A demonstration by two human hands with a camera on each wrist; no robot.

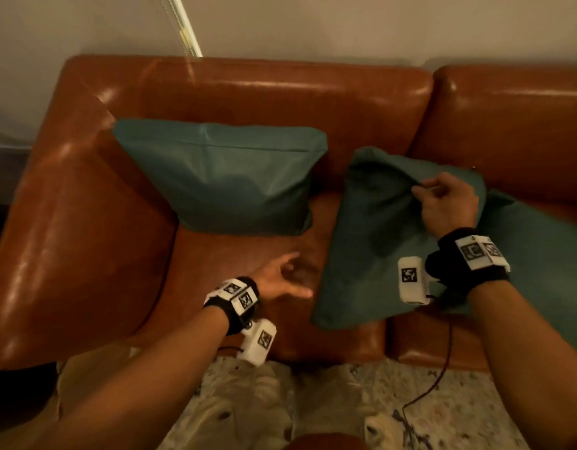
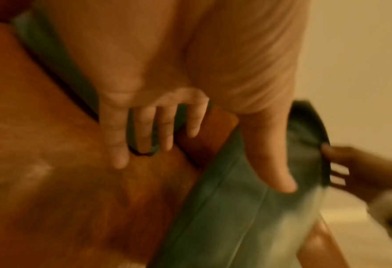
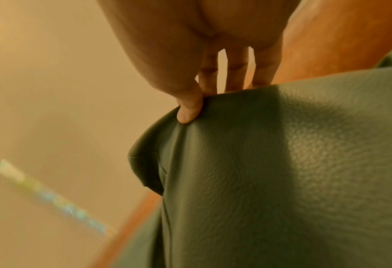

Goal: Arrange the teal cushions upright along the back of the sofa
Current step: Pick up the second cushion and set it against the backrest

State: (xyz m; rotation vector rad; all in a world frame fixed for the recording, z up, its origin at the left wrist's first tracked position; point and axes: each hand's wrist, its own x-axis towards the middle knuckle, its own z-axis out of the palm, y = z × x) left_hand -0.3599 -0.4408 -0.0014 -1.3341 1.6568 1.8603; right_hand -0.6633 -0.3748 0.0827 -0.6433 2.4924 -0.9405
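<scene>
One teal cushion (image 1: 222, 177) stands upright against the back of the brown leather sofa (image 1: 280, 92), at its left end. A second teal cushion (image 1: 371, 241) slants across the seat to its right, top edge raised. My right hand (image 1: 443, 199) pinches that top edge between thumb and fingers; in the right wrist view the thumb (image 3: 188, 110) presses the teal cushion (image 3: 282, 172). My left hand (image 1: 280, 280) hovers over the seat with fingers spread, holding nothing, just left of the slanted cushion (image 2: 247, 208). A third teal cushion (image 1: 540, 254) lies at the right, partly behind my right arm.
The sofa's left armrest (image 1: 69, 238) rises beside the upright cushion. A pale wall (image 1: 313, 24) and a blind cord (image 1: 186, 27) are behind the sofa. A patterned rug (image 1: 345, 401) with a dark cable (image 1: 436, 381) lies in front of the seat.
</scene>
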